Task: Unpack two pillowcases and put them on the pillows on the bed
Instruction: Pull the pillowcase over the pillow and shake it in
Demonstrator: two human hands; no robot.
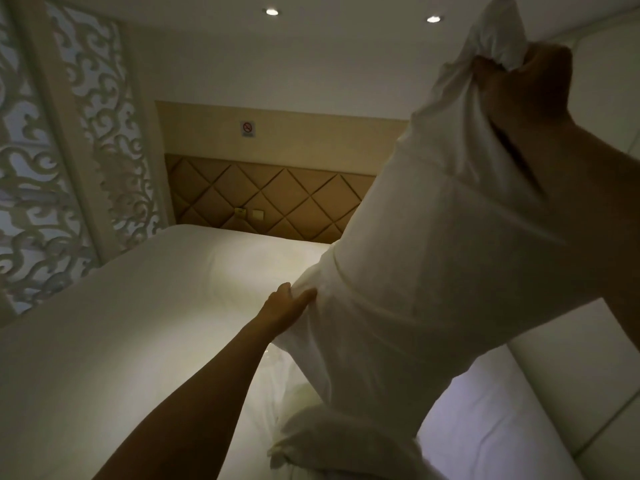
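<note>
Bed (121,323), made up in white, is seen across the lower left of the view. Pillow (433,289) is held slanted above the bed, its low end down on the sheets and its high end raised towards the ceiling; it is covered by a white pillowcase (460,161). A carved screen (52,150) is set at the left and a quilted headboard (263,195) behind the bed. The right hand (523,84) is clenched on the bunched top corner of the pillowcase. The left hand (287,306) is pinched on a fold at the pillow's left edge
</note>
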